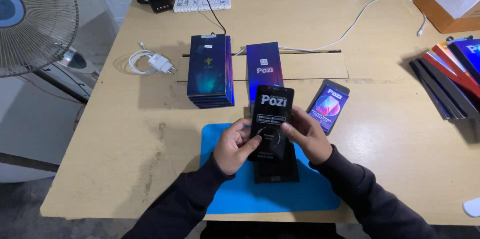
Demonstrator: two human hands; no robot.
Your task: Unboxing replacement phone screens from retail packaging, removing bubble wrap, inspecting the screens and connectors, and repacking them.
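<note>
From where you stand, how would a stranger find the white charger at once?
Start at the wooden table and go to its left side, near the grey fan. Left of the stack of dark blue flat boxes lies the white plug charger with its coiled cable, the only white thing there.

Worktop (125, 169) layout, seen from the near edge

Mat (225, 189) at the near edge, a phone (277, 169) on it; stack of boxes (210, 71) behind-left; single box (264, 69) beside it; charger (161, 63) further left; packet (328, 105) right.
</note>
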